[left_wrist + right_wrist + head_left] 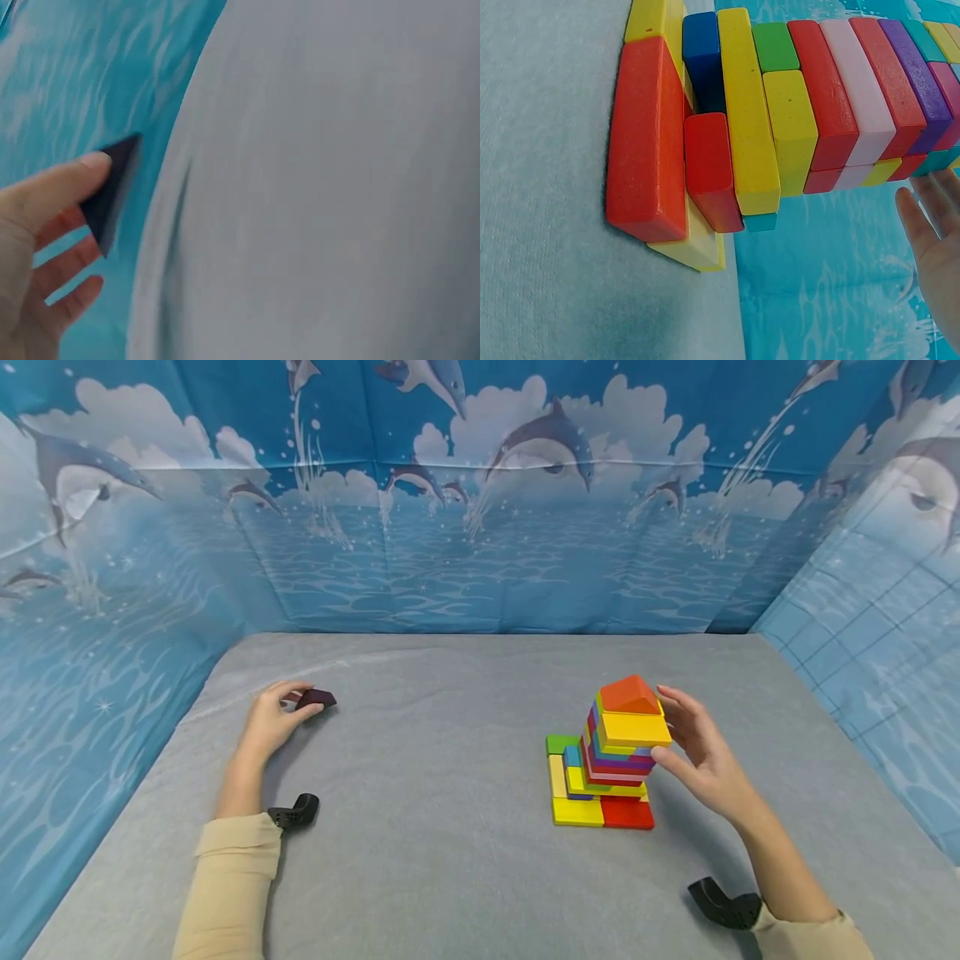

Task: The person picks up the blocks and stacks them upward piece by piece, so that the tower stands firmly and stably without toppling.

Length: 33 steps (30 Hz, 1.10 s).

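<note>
My left hand (271, 720) pinches a dark triangular block (316, 698) between thumb and fingers, over the left part of the table. In the left wrist view, the block (111, 196) shows a pointed, nearly black face under the thumb. At the right stands a tower of colored wooden blocks (617, 768), topped by an orange triangular block (630, 695) above a yellow one (635, 729). My right hand (697, 750) is beside the tower's upper right side, thumb in front and fingers spread. Whether its fingertips touch the blocks I cannot tell.
Flat blocks form the tower's wider base, among them a red block (627, 813) and a yellow block (577, 812). Grey cloth (435, 827) covers the table. A blue dolphin-print curtain (450, 577) encloses the back and sides. Black wrist mounts (724, 904) stick out near both sleeves.
</note>
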Motion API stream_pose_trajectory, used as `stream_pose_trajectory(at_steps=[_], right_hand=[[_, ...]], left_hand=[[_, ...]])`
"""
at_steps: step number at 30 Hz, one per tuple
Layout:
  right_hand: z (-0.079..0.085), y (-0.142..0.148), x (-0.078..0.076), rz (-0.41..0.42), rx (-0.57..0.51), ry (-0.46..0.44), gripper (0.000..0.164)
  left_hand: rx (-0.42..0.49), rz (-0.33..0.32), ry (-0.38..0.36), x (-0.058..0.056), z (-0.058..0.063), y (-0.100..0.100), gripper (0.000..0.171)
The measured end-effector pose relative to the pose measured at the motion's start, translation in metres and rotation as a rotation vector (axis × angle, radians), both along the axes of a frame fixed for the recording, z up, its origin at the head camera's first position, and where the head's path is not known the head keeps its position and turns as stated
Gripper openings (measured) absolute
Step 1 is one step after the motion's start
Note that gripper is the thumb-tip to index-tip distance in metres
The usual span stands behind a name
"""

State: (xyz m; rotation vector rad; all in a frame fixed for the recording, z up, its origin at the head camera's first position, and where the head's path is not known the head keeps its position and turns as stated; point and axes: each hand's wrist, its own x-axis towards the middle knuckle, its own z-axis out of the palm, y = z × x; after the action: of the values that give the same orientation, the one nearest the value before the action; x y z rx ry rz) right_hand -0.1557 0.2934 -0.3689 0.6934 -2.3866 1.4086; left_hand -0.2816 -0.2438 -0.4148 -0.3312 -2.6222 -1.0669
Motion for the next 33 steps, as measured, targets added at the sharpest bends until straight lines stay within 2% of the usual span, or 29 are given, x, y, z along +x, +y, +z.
stream_pose_trajectory(at_steps=[2, 7, 13, 17, 22, 26, 30, 33], right_hand=[[0.0, 0.0, 0.0, 0.0, -0.001, -0.001, 0.078], [0.001, -0.001, 0.0, 0.005, -0.003, 0.003, 0.078], [0.001, -0.001, 0.0, 0.014, -0.009, 0.01, 0.078], [0.0, 0.0, 0.0, 0.022, -0.019, 0.012, 0.078], [0.0, 0.0, 0.0, 0.038, -0.033, 0.021, 0.077], [-0.001, 0.0, -0.001, 0.041, -0.026, 0.029, 0.078], [0.0, 0.0, -0.001, 0.034, -0.027, 0.018, 0.077], [0.001, 0.0, -0.001, 0.042, -0.031, 0.017, 0.077]], left_hand=[[0.021, -0.043, 0.031, 0.0, 0.009, 0.019, 0.037], [0.087, -0.175, 0.183, 0.007, 0.034, 0.076, 0.032], [0.185, -0.384, 0.393, 0.023, 0.064, 0.146, 0.029], [0.247, -0.502, 0.474, 0.035, 0.079, 0.19, 0.029], [0.291, -0.637, 0.473, 0.052, 0.092, 0.235, 0.029], [0.269, -0.733, 0.437, 0.065, 0.099, 0.263, 0.029], [0.228, -0.787, 0.416, 0.075, 0.103, 0.283, 0.029], [0.182, -0.8, 0.427, 0.079, 0.102, 0.294, 0.03]])
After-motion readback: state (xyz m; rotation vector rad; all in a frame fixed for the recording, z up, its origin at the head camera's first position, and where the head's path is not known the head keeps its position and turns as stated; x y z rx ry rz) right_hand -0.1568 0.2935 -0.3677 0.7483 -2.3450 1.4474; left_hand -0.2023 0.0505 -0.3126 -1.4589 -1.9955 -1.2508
